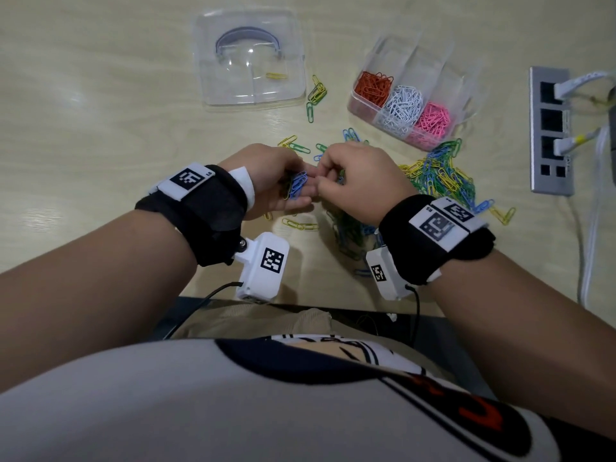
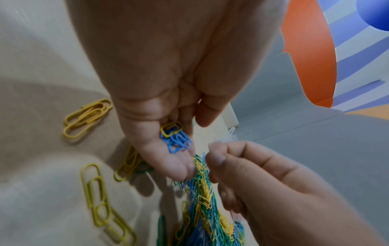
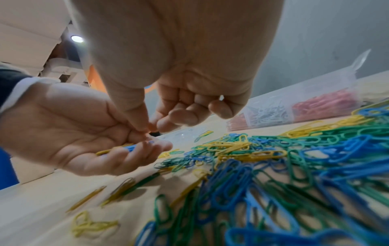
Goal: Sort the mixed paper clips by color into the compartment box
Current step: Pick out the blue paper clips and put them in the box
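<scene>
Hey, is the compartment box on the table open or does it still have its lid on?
Open. The compartment box shows orange, white and pink clips uncovered; a clear lid lies apart on the table.

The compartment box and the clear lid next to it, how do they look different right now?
The compartment box holds sorted orange, white and pink clips in three compartments; the clear lid holds just one yellow clip. The box has tall walls with dividers; the lid lies low and flat, with a curved handle shape. The box sits far right, the lid far left. Both are clear plastic on the table.
</scene>
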### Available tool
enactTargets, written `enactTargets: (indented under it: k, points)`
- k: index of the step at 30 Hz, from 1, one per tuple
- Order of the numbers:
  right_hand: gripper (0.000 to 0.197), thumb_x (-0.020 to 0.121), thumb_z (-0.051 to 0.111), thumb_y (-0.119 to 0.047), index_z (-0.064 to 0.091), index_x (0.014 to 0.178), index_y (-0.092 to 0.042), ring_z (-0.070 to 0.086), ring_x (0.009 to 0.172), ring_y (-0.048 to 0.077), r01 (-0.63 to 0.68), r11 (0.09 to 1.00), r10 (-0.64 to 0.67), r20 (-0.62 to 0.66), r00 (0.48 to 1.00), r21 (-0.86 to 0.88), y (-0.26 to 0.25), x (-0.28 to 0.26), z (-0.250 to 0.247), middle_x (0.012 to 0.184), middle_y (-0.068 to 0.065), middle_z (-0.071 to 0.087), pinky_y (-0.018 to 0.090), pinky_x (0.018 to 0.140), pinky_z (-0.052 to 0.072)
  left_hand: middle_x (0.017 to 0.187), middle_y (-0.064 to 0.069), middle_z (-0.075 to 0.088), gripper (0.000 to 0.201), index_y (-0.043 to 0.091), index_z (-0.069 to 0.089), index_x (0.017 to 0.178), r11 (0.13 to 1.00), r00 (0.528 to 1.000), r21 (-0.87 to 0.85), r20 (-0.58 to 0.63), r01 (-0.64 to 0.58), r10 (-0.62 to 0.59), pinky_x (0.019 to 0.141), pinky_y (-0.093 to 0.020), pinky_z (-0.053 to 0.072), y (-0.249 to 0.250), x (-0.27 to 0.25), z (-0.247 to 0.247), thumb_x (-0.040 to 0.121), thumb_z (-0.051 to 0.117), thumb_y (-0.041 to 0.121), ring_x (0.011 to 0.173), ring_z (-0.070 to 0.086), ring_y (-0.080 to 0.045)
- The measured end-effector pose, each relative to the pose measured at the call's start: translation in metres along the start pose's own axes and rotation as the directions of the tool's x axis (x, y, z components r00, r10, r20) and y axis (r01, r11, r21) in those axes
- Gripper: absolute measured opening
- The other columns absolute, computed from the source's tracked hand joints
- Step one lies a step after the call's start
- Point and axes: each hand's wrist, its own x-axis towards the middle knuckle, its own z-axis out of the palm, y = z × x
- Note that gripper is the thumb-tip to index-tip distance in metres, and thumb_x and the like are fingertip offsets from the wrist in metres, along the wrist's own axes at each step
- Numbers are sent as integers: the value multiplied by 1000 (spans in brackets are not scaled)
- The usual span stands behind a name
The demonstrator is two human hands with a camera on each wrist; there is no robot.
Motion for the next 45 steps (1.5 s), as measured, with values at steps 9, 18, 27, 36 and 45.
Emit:
enactTargets:
  k: [9,18,27,36,45]
  points:
    - [28,79,70,-49,50,85,-29,50,84,16,49,992,-45,40,998,-119,-18,3,8,86,-8,48,37,81,43,58,-13,58,54,1,57,70,994,998,-102,46,-49,54,53,-26,39,4,0,3,103,30,35,48,56,-23]
    - [12,83,61,-32,51,77,-29,50,84,16,45,979,-25,104,994,-197,-25,1,4,78,-10,46,36,85,38,70,-17,61,47,-2,59,81,994,998,-97,3,-57,58,59,-31,56,3,1,6,103,35,32,59,61,-26]
    - [13,79,65,-13,63,79,-26,49,57,0,-14,969,3,47,999,247,-5,-1,-3,70,-7,62,19,63,41,86,-9,61,11,6,64,94,999,999,12,13,-33,32,52,-19,53,5,4,1,94,54,11,66,61,-13]
    - [18,89,51,-22,68,94,-22,60,95,24,-95,965,103,21,994,-243,21,19,-17,101,3,67,36,82,49,61,-2,49,13,10,58,83,1000,998,-2,-60,-24,24,46,-18,47,9,8,-9,93,49,9,51,48,-12]
    - [23,92,57,-37,59,113,-28,56,107,29,-8,913,33,54,998,-408,13,41,-4,113,4,55,40,88,40,58,-2,48,23,10,58,78,1000,998,3,-58,-23,23,46,-18,47,12,11,-9,95,45,19,47,45,-12]
